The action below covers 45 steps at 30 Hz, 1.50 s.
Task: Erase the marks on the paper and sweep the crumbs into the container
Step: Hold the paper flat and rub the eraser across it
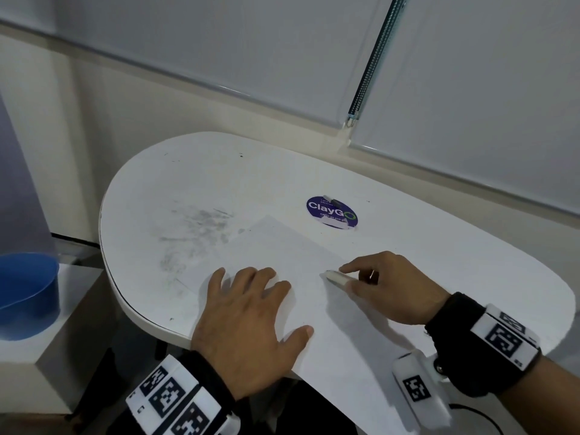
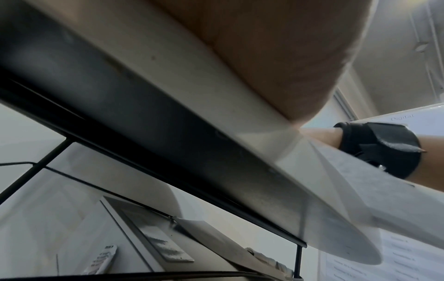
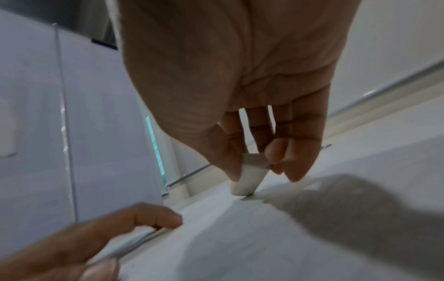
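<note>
A white sheet of paper point(image 1: 282, 246) lies on the white table point(image 1: 188, 183) and overhangs its near edge. My left hand point(image 1: 251, 309) lies flat on the paper, fingers spread, holding it down. My right hand point(image 1: 342, 276) pinches a small white eraser point(image 1: 335, 276) between thumb and fingers. In the right wrist view the eraser point(image 3: 247, 180) stands tip-down on the paper point(image 3: 240, 237), at a short dark mark. The blue container point(image 1: 28, 293) stands on a low white block left of the table. The left wrist view shows only the palm's heel and the table's underside.
A round purple ClayGo sticker point(image 1: 332, 211) sits behind the paper. Grey smudges point(image 1: 201, 227) cover the table's left part. Closed window blinds point(image 1: 470, 89) with a bead chain stand behind the table. The table's rounded edge point(image 1: 106, 262) falls away toward the container.
</note>
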### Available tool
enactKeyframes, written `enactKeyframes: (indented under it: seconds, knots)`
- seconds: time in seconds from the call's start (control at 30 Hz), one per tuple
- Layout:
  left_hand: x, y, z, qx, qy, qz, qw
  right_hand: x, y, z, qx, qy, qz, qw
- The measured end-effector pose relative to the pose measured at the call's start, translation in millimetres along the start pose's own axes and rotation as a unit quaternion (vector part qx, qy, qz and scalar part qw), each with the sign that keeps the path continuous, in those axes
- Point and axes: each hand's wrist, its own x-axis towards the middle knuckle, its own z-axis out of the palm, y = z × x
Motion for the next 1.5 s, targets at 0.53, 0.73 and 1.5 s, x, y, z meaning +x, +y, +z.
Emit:
enactKeyframes:
  seconds: [0.53, 0.73, 1.5]
  knots:
    - [1, -1, -8, -0.001, -0.081, -0.01, 0.997, -7, -17, 2, -0.072, -0.03, -0.076, 0.994]
    - [4, -2, -15, 0.012, -0.117, -0.017, 0.993, -23, -27, 2, -0.03, -0.106, -0.121, 0.986]
    - [4, -3, -23, 0.028, -0.158, -0.018, 0.987, -13, -14, -1, -0.035, -0.038, -0.068, 0.996]
